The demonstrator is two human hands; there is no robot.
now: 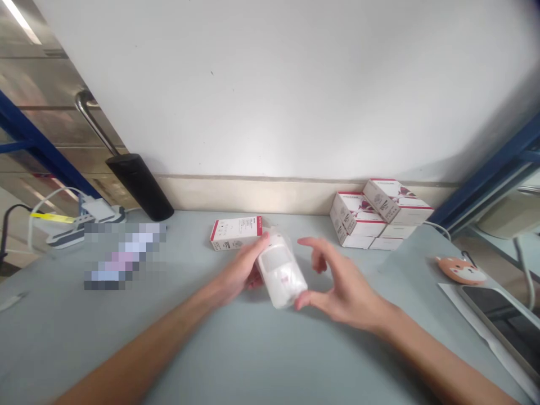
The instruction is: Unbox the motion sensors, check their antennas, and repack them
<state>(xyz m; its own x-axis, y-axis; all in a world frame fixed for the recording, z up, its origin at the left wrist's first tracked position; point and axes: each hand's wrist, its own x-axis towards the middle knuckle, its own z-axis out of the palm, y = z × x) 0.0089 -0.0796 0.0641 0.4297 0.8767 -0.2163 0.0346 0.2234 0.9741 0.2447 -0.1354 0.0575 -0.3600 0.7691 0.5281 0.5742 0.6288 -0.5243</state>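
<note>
As recorded from the head-worn camera, the far left of the pale grey-blue tabletop (42, 332) carries a white-and-grey plastic power strip (84, 225) with a thin white cable (40, 211) running from it. Beside it lies a flat object (124, 256) too blurred to identify. Above these, against the wall, stands a curved steel bar ending in a black cylindrical grip (139, 187), its lower end near the table edge. Further right, a white carton with a red edge (236, 233) lies flat on the tabletop, just behind the person's left hand (240, 273). That hand is closed around a white plastic sensor with a grey window (278, 270), sealed in a clear plastic bag (293, 289), holding it tilted above the tabletop near the centre of the view. The right hand (340, 284) stands open and curved beside the bag, its thumb (304, 301) at the bag's lower end and its index finger (310, 243) clear of it. Behind this hand, a stacked group of white-and-red cartons (371, 216) rests against the wall. At the far right are an orange fox-shaped pad (460, 270) and a black smartphone (498, 318), the latter lying on a white sheet (472, 320)
</note>
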